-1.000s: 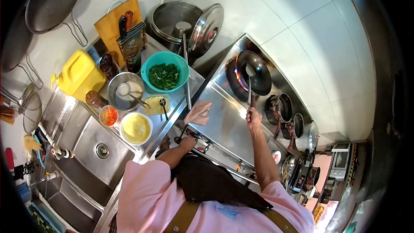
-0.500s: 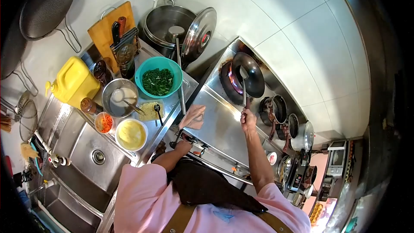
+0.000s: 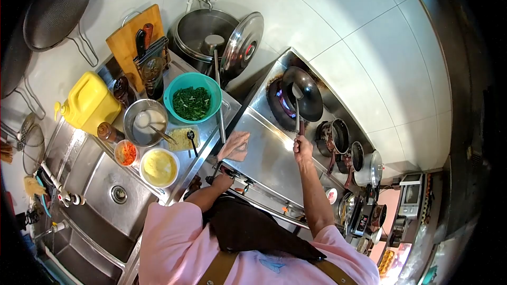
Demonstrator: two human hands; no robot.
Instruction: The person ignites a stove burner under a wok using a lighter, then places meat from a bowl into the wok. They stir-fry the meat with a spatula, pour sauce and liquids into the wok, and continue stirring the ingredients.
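Note:
My right hand (image 3: 303, 148) is closed around the wooden handle of a metal wok ladle (image 3: 297, 95). The ladle's head rests inside a dark wok (image 3: 308, 95), which sits tilted and off to the right of the burner. Blue flame (image 3: 285, 103) shows at the wok's left side. Low at the stove's front panel, my left hand (image 3: 222, 181) is closed at a black stove knob (image 3: 210, 179), partly hidden by the fingers.
Left of the stove, the counter holds a teal bowl of chopped greens (image 3: 191, 103), a steel pot (image 3: 145, 121), a white tub of yellow liquid (image 3: 159, 167) and a yellow jug (image 3: 91, 104). Small pans (image 3: 336, 134) stand right of the wok. A sink (image 3: 100, 179) lies far left.
The flame beside the wok has become smaller and bluer. The ladle's head has shifted slightly in the wok. Both hands keep nearly the same places.

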